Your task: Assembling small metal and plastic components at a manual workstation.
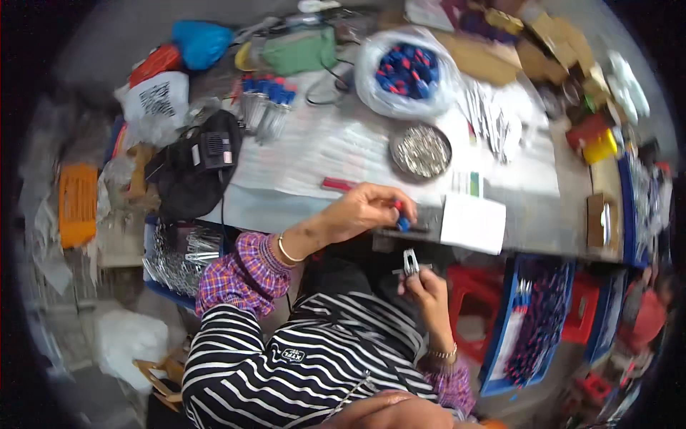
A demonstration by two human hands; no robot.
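Your left hand (368, 207) reaches out over the near edge of the table (529, 222), fingers curled together and pinched on a small blue and red piece (401, 217) at its fingertips. Well to the left of that hand lies a black pouch (193, 168) with a small black device on it, and below it, off the table edge, a blue bin of metal clips (175, 254). Beyond the hand and to its left stand clear tubes with blue caps (266, 100). A red stick-like item (337, 184) lies just beyond your wrist on the white sheet. Farther out, beyond the hand and a little right, sits a round metal dish of small shiny parts (420, 151), and past it a clear bag of blue and red caps (407, 70).

Your right hand (425, 286) is held close to your body, below and right of the left hand, its fingers closed on a small metal clip (411, 262) that stands upright above them. Just right of the left hand lies a white card (473, 223) on the table edge. Right of your right hand stand a red stool (475, 286) and a blue crate of blue and red pieces (532, 325).
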